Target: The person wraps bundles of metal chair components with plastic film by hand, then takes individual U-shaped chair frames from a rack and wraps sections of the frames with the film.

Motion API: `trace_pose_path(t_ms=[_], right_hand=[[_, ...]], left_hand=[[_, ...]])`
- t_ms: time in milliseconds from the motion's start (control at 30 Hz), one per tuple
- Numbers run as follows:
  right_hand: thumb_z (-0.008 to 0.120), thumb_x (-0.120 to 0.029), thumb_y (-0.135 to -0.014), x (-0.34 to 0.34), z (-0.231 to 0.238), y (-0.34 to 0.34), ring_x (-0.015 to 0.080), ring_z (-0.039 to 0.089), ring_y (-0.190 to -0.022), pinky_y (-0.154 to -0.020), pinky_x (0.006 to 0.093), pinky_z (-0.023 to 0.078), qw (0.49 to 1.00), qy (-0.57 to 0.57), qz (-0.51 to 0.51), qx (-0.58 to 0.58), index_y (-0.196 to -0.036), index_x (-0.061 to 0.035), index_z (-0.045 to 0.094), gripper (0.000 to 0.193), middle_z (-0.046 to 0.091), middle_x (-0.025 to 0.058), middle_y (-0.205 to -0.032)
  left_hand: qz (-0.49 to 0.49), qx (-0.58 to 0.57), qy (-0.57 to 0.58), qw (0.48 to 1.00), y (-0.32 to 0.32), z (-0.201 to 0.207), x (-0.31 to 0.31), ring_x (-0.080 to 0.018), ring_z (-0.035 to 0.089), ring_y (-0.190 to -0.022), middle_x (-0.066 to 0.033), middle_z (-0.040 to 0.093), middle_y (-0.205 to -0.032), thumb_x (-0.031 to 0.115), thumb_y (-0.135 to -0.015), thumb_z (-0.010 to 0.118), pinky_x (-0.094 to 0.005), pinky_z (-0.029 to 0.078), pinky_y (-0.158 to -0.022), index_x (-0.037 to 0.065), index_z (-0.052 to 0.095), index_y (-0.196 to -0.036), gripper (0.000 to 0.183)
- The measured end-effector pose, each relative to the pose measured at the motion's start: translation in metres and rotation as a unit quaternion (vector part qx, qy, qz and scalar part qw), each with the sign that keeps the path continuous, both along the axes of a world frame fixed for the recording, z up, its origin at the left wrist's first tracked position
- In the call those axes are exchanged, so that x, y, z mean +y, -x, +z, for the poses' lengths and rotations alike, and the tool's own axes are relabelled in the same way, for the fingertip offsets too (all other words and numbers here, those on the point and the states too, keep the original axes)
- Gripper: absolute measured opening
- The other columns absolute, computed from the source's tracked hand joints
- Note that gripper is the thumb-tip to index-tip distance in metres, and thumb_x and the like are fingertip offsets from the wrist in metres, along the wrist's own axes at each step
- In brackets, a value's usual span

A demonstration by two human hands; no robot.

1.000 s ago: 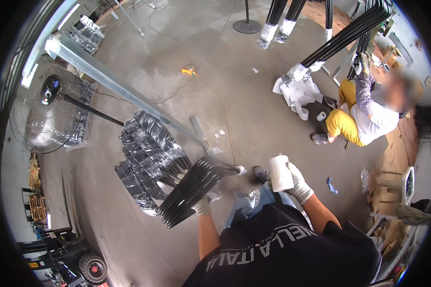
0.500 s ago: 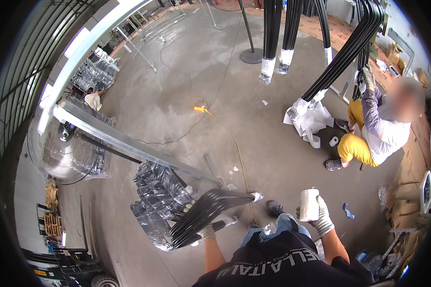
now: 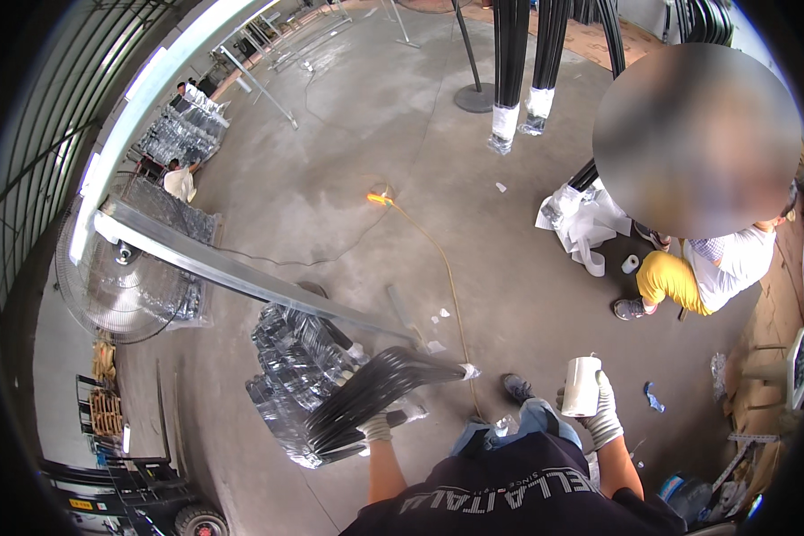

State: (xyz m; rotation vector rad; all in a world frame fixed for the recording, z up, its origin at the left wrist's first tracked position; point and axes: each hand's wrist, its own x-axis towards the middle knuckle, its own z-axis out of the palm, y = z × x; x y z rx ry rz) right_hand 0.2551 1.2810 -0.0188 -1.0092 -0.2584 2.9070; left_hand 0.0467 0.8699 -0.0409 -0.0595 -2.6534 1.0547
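Observation:
In its white glove, my right hand holds a roll of clear-white stretch film upright in front of my body. My left hand, also gloved, grips the near side of a bundle of bent black tubes; its fingers are partly hidden against the tubes. White wrapping covers the right end of that bundle. Beneath and behind the bundle lies a stack of film-wrapped black pieces, shiny with plastic.
A grey metal beam slants above the stack, beside a large fan. A yellow cable crosses the floor near my feet. At right a co-worker in yellow trousers sits near hanging black tubes. A forklift stands lower left.
My left hand and the bundle of tubes have shifted slightly left. The film roll stays in my right hand, nearly in place. A blurred patch now covers much of the co-worker's upper body.

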Motion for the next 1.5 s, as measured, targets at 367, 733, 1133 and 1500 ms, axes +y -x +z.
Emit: trace_pose_path(t_ms=[367, 733, 1133, 1500], right_hand=[[0.066, -0.033, -0.076, 0.009, 0.015, -0.014, 0.036, 0.06, -0.08, -0.073, 0.049, 0.051, 0.994, 0.014, -0.103, -0.019, -0.113, 0.0005, 0.046, 0.054, 0.059, 0.0193, -0.095], [0.067, -0.034, -0.075, 0.0, -0.007, -0.027, 0.033, 0.062, -0.084, -0.074, 0.0494, 0.051, 0.991, -0.017, -0.135, 0.001, -0.112, 0.0007, 0.047, 0.054, 0.06, 0.0166, -0.098], [0.066, -0.026, -0.079, -0.009, 0.028, 0.011, 0.0166, 0.062, -0.077, -0.07, 0.0298, 0.051, 0.996, -0.045, -0.071, -0.002, -0.102, -0.001, 0.056, 0.035, 0.063, 0.0071, -0.09], [0.061, -0.019, -0.083, -0.001, 0.086, 0.009, 0.0144, 0.058, -0.091, -0.081, 0.0277, 0.046, 0.975, -0.22, 0.02, -0.004, -0.11, -0.0009, 0.056, 0.032, 0.062, 0.0058, -0.101]], left_hand=[[0.061, -0.059, -0.043, 0.995, 0.004, -0.024, 0.007, -0.0338, 0.039, -0.121, -0.0144, 0.043, -0.13, 0.025, -0.09, 0.033, -0.0531, 0.027, -0.101, 0.003, 0.044, -0.125, 0.043], [-0.11, -0.245, 0.864, 0.427, 0.046, -0.01, -0.026, -0.0336, 0.041, -0.12, -0.0139, 0.046, -0.129, 0.024, -0.089, 0.033, -0.0543, 0.028, -0.1, 0.002, 0.047, -0.122, 0.042], [-0.345, -0.079, 0.897, 0.265, -0.018, 0.048, 0.035, -0.0326, 0.043, -0.119, -0.0114, 0.051, -0.124, 0.02, -0.085, 0.047, -0.0559, 0.03, -0.099, 0.003, 0.052, -0.114, 0.034], [-0.255, 0.143, 0.906, 0.305, -0.046, 0.06, 0.082, -0.0133, 0.041, -0.121, -0.0006, 0.047, -0.13, 0.013, -0.09, 0.04, -0.0357, 0.025, -0.106, 0.007, 0.049, -0.12, 0.033]])
